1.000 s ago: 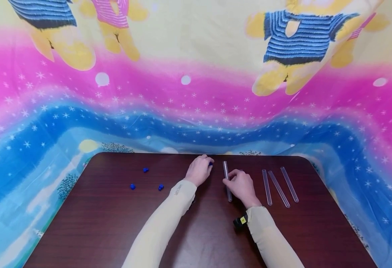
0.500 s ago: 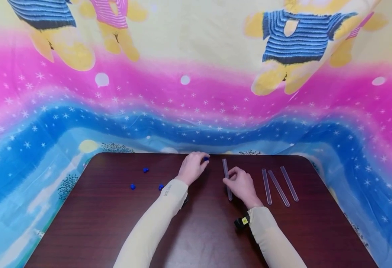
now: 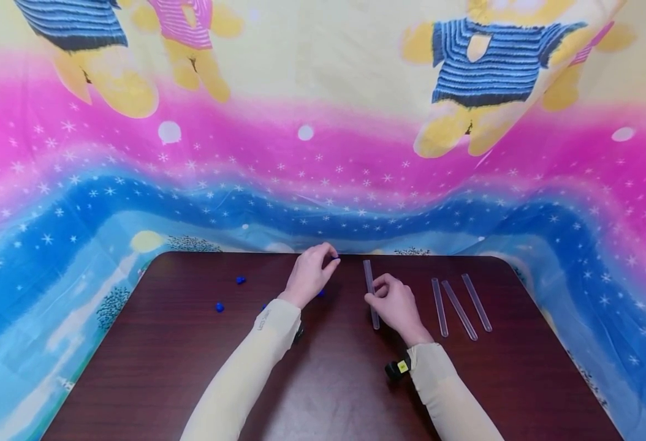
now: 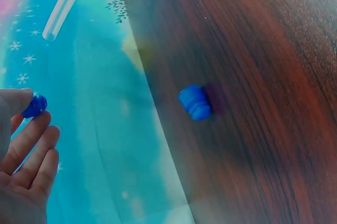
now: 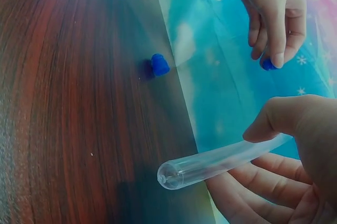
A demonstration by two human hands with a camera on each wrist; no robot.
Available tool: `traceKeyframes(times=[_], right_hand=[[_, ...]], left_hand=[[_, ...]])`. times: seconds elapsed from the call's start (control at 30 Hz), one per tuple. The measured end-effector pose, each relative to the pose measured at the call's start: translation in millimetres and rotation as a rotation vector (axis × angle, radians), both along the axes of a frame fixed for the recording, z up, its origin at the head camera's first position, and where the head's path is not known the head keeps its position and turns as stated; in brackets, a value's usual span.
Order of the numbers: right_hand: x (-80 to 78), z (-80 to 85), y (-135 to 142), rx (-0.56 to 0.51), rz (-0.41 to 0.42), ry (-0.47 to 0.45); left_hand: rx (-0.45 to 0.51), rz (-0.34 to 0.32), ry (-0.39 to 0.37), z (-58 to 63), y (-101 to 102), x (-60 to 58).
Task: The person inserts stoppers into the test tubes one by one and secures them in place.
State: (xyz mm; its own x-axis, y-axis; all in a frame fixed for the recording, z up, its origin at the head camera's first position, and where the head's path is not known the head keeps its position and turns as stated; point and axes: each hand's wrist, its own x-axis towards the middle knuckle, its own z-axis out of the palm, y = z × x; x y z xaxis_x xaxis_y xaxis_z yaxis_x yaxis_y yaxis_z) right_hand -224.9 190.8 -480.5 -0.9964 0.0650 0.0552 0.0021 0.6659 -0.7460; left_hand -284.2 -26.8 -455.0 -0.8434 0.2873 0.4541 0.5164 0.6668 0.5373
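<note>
My left hand (image 3: 307, 272) pinches a small blue ribbed stopper (image 4: 35, 107) between thumb and fingertips, above the far edge of the table. In my right hand (image 3: 395, 304) a clear test tube (image 3: 371, 294) is held upright between thumb and fingers. Its rounded closed end (image 5: 171, 176) points down in the right wrist view. The stopper and the tube are apart, with a gap between the hands. On the table below my left hand lies another blue stopper (image 4: 195, 102), partly hidden by the hand in the head view.
Three clear test tubes (image 3: 459, 309) lie side by side on the dark wood table (image 3: 345, 380), to the right. On the left are a blue stopper (image 3: 240, 280), a nearer stopper (image 3: 219, 307) and one mostly behind the left sleeve (image 3: 246, 361). A printed cloth (image 3: 323, 184) hangs behind.
My left hand has moved left and slightly up with its stopper, uncovering part of a stopper on the table. My right hand, still holding the tube, has barely shifted.
</note>
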Motion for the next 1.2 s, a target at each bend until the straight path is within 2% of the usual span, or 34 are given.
traceKeyframes(times=[0.3, 0.53, 0.77, 1.0, 1.2], right_hand=[[4.2, 4.1, -5.2, -0.032, 0.063, 0.074], [7.0, 5.6, -8.1, -0.053, 0.116, 0.132], [14.0, 8.2, -11.3, -0.086, 0.170, 0.137], [18.4, 8.0, -15.5, -0.110, 0.192, 0.132], [20.0, 6.1, -17.7, -0.133, 0.204, 0.137]], left_hand=[[0.101, -0.013, 0.019, 3.5, -5.7, 6.5], [0.115, -0.019, 0.045, 8.1, -9.7, 12.1], [0.139, -0.046, 0.051, 14.2, -12.7, 17.3], [0.149, -0.063, 0.078, 18.3, -11.7, 20.7], [0.156, -0.066, 0.052, 21.6, -12.2, 24.6]])
